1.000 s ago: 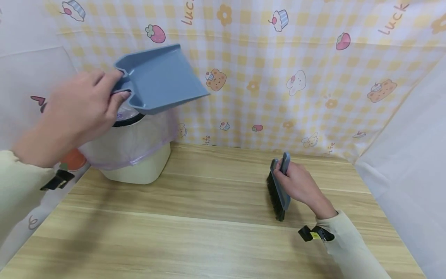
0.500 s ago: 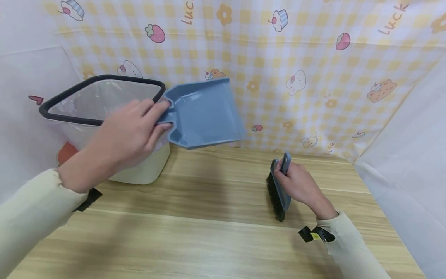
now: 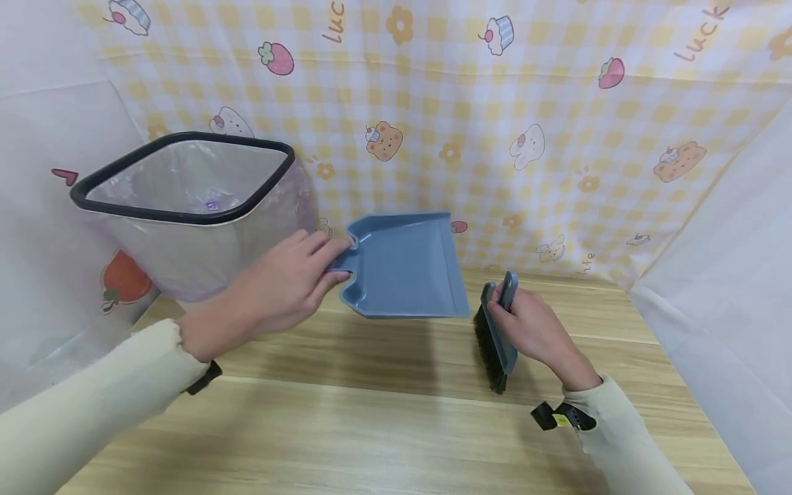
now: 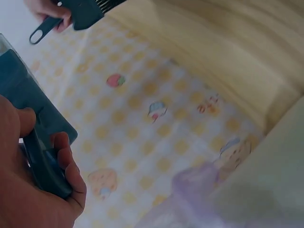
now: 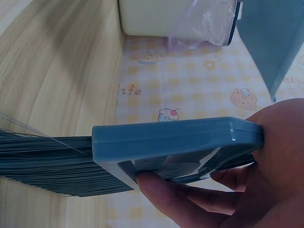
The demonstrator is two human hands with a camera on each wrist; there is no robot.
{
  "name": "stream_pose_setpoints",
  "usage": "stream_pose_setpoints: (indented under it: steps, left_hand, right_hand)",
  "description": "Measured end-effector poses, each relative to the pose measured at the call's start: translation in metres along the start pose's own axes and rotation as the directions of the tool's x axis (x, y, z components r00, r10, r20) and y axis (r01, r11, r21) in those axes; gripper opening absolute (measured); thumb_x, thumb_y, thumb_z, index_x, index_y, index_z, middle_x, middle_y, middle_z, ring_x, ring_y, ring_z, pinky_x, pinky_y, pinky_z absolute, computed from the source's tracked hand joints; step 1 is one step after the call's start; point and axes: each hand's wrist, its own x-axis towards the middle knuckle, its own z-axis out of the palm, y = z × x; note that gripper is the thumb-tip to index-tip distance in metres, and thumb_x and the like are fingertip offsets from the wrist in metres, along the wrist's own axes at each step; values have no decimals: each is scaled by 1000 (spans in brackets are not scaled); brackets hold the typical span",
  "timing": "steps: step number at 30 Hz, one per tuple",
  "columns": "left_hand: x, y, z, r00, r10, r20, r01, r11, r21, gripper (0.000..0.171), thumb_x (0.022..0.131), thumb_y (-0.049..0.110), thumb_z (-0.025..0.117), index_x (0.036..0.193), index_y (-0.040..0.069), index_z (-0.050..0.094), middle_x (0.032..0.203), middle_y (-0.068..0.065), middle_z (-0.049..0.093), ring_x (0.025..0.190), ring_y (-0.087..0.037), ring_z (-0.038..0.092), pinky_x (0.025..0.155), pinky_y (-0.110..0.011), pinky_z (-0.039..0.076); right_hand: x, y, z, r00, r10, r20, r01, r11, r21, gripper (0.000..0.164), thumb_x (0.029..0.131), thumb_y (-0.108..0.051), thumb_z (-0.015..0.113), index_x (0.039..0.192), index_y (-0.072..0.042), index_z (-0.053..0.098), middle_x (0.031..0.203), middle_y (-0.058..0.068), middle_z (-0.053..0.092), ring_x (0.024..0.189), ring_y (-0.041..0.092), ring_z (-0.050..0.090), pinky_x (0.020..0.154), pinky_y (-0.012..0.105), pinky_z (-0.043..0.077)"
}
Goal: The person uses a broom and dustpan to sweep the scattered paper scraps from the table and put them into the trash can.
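My left hand (image 3: 281, 283) grips the short handle of a blue dustpan (image 3: 405, 268), which hangs above the table with its flat lip facing right. No debris shows in its pan. In the left wrist view, fingers curl round the dustpan handle (image 4: 45, 166). Toward the right, my right hand (image 3: 537, 326) holds a blue hand brush (image 3: 504, 337) with its dark bristles (image 3: 487, 350) pointing down and left at the table. The right wrist view shows the thumb along the brush's body (image 5: 175, 137). The dustpan's lip is a little left of the brush, apart from it.
A cream trash bin (image 3: 247, 230) with a black rim and a clear liner stands at the back left, behind my left forearm. The wooden table (image 3: 346, 440) meets a checked yellow cloth (image 3: 575, 103) at the back. White cloth (image 3: 736, 240) bounds the right side.
My left hand has carried the dustpan rightward and down, from over the bin to above the table near the brush. The bin's opening is uncovered now. My right hand and the brush have stayed put.
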Motion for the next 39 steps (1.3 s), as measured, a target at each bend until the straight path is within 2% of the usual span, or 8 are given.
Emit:
stream_pose_setpoints:
  steps: [5, 12, 17, 24, 31, 39]
  left_hand:
    - [-4, 2, 24, 1000, 15, 20, -15, 999, -29, 36, 110, 19, 67, 138, -3, 65, 116, -17, 69, 94, -36, 61, 86, -49, 51]
    - [-11, 4, 54, 997, -15, 81, 21, 997, -77, 37, 110, 18, 69, 141, -1, 65, 115, -14, 68, 102, -37, 63, 92, -54, 52]
    - [-17, 5, 73, 993, -40, 115, 53, 993, -107, 34, 110, 18, 69, 140, 3, 64, 108, -7, 64, 97, -32, 58, 87, -49, 48]
    - [-23, 5, 98, 988, -33, 151, 48, 994, -93, 35, 109, 20, 71, 139, 2, 66, 100, -4, 60, 87, -25, 53, 78, -42, 47]
    - [-27, 2, 122, 964, -61, 260, 91, 990, -109, 38, 112, 23, 67, 143, 2, 65, 107, -5, 61, 89, -23, 50, 78, -40, 46]
    - [-24, 3, 132, 934, -91, 346, 146, 980, -135, 41, 114, 25, 62, 147, 0, 62, 114, -10, 65, 94, -25, 54, 84, -45, 49]
  right_hand:
    - [-1, -1, 0, 1000, -4, 0, 4, 1000, -1, 21, 114, -11, 53, 92, -11, 56, 66, -2, 45, 56, 17, 49, 60, 36, 45]
    - [-2, 1, 1, 1000, -5, -5, 5, 1000, 3, 19, 114, -12, 54, 95, -11, 57, 66, -1, 47, 56, 17, 50, 60, 36, 46]
    - [-2, 2, 2, 1000, 0, -12, 0, 1000, -11, 18, 113, -11, 54, 96, -11, 58, 66, -1, 47, 57, 17, 51, 61, 36, 46]
    - [-3, 1, 1, 1000, 2, -17, -2, 1000, -8, 20, 114, -14, 52, 96, -11, 58, 66, -3, 44, 57, 16, 49, 61, 35, 44]
    - [-3, -1, 1, 1000, -4, -18, 4, 1000, 2, 22, 114, -14, 52, 93, -12, 58, 67, -5, 42, 59, 15, 48, 61, 34, 44]
    - [-1, 0, 1, 1000, -9, -21, 9, 1000, -21, 25, 113, -13, 50, 89, -11, 57, 66, -4, 41, 57, 16, 49, 60, 34, 44]
